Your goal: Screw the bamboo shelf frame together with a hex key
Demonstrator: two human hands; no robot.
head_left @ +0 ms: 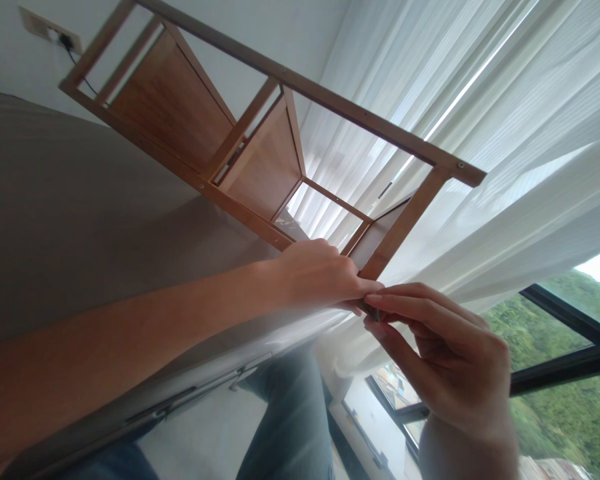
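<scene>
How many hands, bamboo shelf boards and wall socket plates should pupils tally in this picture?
Hands: 2
Bamboo shelf boards: 3
Wall socket plates: 1
Total: 6

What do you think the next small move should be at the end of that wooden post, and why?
I would probably press the small dark piece squarely onto the end of the wooden post. The right hand already pinches it there, and the left hand braces the wooden frame right beside it.
</scene>
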